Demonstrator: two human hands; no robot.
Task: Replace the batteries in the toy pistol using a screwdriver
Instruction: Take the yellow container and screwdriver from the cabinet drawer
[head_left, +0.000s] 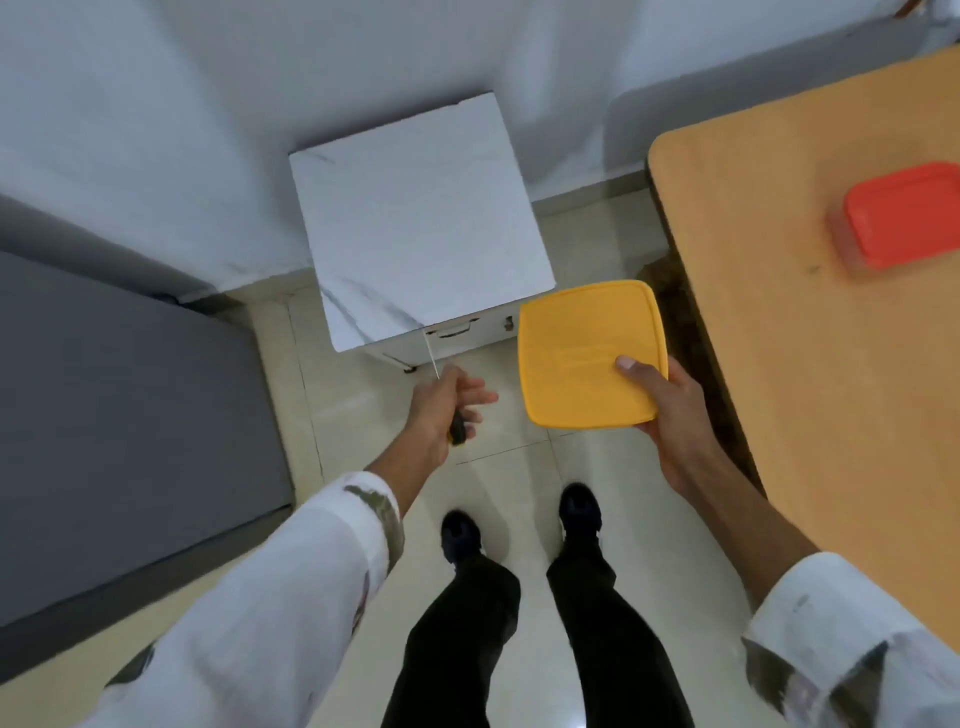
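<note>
My left hand (441, 408) grips a screwdriver (456, 427) by its dark handle, and the thin metal shaft points up toward the white cabinet. My right hand (667, 410) holds a square yellow-lidded container (584, 343) from its near right corner, thumb on the lid. Both hands hang over the floor in front of me. No toy pistol or batteries show in view.
A white marble-topped cabinet (421, 218) stands ahead against the wall. On the right, a wooden table (810, 364) carries a red-lidded container (904, 215). A grey surface (119, 415) fills the left. My legs and dark shoes (519, 525) stand on the pale tiled floor.
</note>
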